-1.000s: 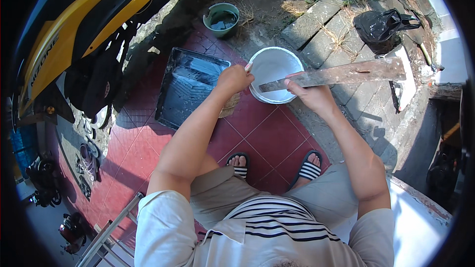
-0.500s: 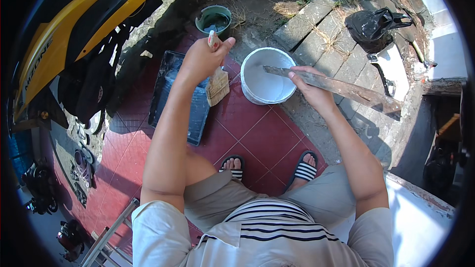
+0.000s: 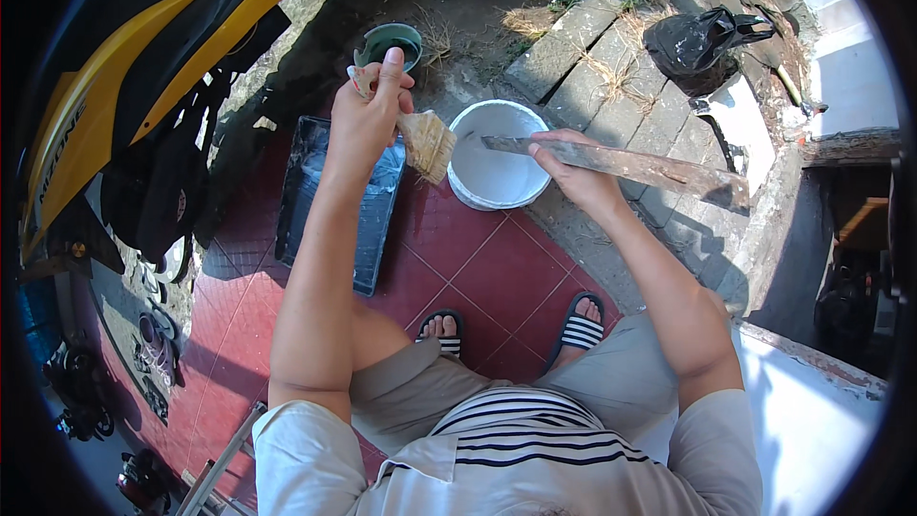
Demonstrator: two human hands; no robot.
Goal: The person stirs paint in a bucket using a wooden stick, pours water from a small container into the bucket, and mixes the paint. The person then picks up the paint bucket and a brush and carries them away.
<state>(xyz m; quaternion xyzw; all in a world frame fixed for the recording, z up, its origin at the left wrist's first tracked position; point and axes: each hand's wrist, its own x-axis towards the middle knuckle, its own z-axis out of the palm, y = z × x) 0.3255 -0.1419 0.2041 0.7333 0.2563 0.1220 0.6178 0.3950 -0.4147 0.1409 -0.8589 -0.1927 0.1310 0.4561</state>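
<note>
My left hand (image 3: 371,115) is closed on the handle of a wide paintbrush (image 3: 426,145) with pale, worn bristles. Its bristle end hangs just left of a white bucket (image 3: 499,193), whose inside walls are coated white. In my right hand (image 3: 581,170) is a long, flat wooden stick (image 3: 659,170), weathered and grey-brown. The stick's thin left end reaches over the bucket's opening, and its broad end points right. Under my left forearm lies a black paint tray (image 3: 361,244) with a clear plastic sheet in it.
A green bucket (image 3: 394,35) stands beyond my left hand. Grey paving blocks (image 3: 611,100) and a black plastic bag (image 3: 695,46) lie at the far right. A yellow and black motorcycle (image 3: 124,67) fills the upper left. My sandalled feet rest on red tiles (image 3: 468,277).
My left hand has turned the paintbrush, so its bristles now point toward the white bucket. The stick stays over the bucket. The whole view has shifted slightly.
</note>
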